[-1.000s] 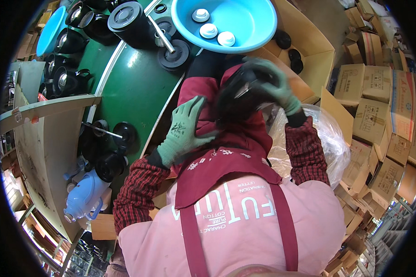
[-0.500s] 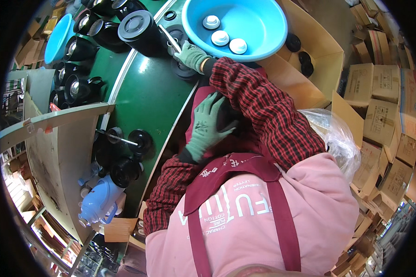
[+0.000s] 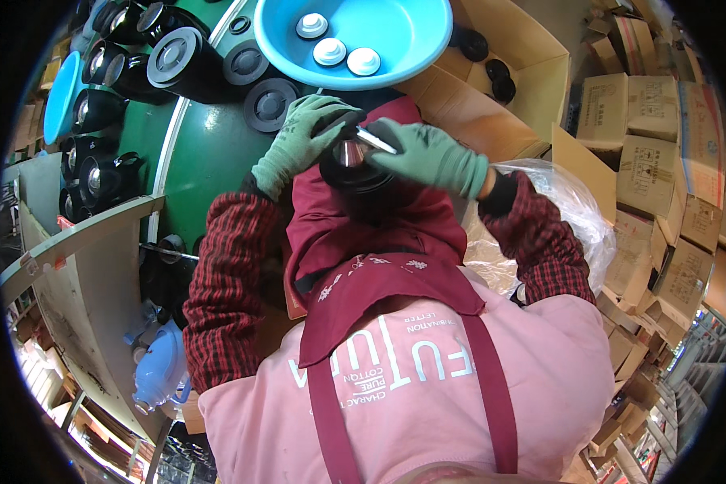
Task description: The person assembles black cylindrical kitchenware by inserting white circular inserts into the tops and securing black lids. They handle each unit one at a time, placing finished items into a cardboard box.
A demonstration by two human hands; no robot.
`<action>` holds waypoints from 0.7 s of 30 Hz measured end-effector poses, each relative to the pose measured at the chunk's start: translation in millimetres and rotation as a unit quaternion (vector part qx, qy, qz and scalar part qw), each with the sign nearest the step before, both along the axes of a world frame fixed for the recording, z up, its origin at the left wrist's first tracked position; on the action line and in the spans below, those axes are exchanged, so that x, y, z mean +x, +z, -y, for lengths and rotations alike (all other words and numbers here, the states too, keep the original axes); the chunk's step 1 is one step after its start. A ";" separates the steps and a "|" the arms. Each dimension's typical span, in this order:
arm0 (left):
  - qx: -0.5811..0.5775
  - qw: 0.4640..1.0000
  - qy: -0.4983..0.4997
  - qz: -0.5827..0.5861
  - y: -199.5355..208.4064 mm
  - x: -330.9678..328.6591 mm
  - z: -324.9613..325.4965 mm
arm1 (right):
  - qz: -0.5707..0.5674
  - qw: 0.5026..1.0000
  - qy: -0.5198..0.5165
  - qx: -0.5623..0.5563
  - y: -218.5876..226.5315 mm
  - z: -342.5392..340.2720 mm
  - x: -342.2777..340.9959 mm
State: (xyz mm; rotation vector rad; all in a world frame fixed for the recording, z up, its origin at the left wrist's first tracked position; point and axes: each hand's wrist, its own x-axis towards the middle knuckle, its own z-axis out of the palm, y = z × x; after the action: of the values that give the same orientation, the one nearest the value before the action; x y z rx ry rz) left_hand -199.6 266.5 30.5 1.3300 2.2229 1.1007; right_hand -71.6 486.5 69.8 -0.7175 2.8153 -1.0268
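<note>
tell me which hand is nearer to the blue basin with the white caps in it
Left. The left hand grips the black round part just below the blue basin, its fingertips near the rim. The right hand, holding a thin metal tool, sits lower and farther from it.

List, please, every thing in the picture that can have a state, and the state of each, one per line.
Black round pot: held on the lap, open side up, shiny inside.
Left hand, green glove: gripping the pot's rim.
Right hand, green glove: pressing a slim metal tool over the pot.
Blue plastic basin: holding three white caps.
Brown cardboard box: open.
Clear plastic bag: crumpled, open.
</note>
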 end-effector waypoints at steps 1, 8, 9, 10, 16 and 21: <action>0.002 1.000 0.008 -0.007 -3.4 -0.5 -2.0 | -0.061 0.991 -0.026 0.114 8.1 14.4 10.1; -0.052 0.995 0.026 -0.081 -18.8 10.6 -9.8 | -0.001 0.977 -0.170 0.126 10.8 21.5 12.4; -0.042 0.993 0.045 -0.097 -23.8 10.4 -9.4 | -0.036 0.978 -0.172 0.113 12.8 19.9 8.2; -0.033 0.991 0.066 -0.112 -30.8 14.3 -6.3 | -0.071 0.978 -0.172 0.099 15.3 20.4 4.8; -0.017 0.993 0.079 -0.088 -28.8 18.5 -9.7 | -0.229 0.967 -0.105 -0.027 -35.6 9.5 -14.5; -0.032 0.989 0.062 -0.134 -19.1 27.8 -21.2 | 0.037 0.871 -0.248 -0.422 -35.2 26.9 -17.1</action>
State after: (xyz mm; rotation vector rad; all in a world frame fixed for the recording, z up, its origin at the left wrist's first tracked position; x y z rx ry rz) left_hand -171.7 287.7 11.4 1.3992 2.5420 0.9277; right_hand -88.7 459.6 34.7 0.0796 2.4264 -2.3570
